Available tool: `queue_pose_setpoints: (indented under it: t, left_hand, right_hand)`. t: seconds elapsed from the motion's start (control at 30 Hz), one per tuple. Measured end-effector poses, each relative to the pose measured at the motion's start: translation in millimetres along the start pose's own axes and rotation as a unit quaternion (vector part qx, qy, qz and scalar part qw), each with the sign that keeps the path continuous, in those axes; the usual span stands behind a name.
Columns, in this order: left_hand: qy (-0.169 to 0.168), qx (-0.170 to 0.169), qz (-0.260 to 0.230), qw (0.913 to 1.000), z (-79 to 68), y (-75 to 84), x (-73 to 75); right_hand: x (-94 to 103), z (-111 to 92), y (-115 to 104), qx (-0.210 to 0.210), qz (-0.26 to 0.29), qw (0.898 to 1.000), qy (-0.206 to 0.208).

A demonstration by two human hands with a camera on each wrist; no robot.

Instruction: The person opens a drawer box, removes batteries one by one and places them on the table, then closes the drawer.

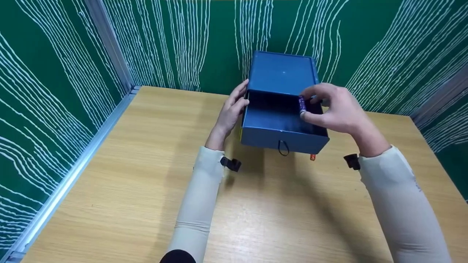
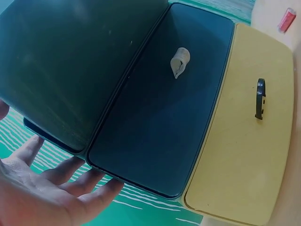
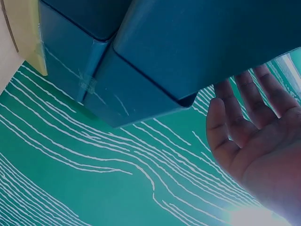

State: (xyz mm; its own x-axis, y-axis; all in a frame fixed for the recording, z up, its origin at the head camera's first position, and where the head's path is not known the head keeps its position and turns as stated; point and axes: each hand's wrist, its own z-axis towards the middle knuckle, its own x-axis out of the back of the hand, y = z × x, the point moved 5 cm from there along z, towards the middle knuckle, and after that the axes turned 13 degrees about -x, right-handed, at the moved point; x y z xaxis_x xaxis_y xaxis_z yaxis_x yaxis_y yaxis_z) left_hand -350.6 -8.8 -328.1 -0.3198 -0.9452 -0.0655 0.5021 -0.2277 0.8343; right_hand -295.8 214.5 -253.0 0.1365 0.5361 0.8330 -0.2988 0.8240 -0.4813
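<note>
A blue drawer box (image 1: 283, 71) stands against the back wall, its top drawer (image 1: 281, 138) pulled out toward me. Over the right side of that drawer, my right hand (image 1: 338, 107) pinches a small purple patterned cylinder (image 1: 302, 104) between thumb and fingers. In the right wrist view that hand's fingertips go out of sight behind the drawer. My left hand (image 1: 228, 113) rests on the box's left side with fairly straight fingers. The left wrist view shows its fingertips along the edge of the middle blue drawer (image 2: 150, 113), which has a pale loop pull (image 2: 180, 61).
Below the blue drawers is a yellow drawer (image 2: 240, 132) with a black pull (image 2: 260, 99). A small orange-red piece (image 1: 312, 157) lies on the wooden table (image 1: 128, 175) near the drawer's front right. Green walls (image 1: 223, 44) with white wavy lines surround the table.
</note>
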Motion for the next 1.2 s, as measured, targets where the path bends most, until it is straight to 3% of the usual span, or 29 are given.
queue_pose_setpoints:
  t: [0.37, 1.2]
  left_hand:
    - [0.002, 0.006, 0.008, 1.0, -1.3, 0.8, 2.6]
    - [-0.001, 0.013, 0.018, 0.9998, -1.1, 0.0, 2.4]
  right_hand:
    - [6.5, -1.8, 6.6, -0.006, 0.006, 1.0, 0.003]
    - [20.2, -17.0, 41.9, -0.066, 0.012, 0.998, 0.013]
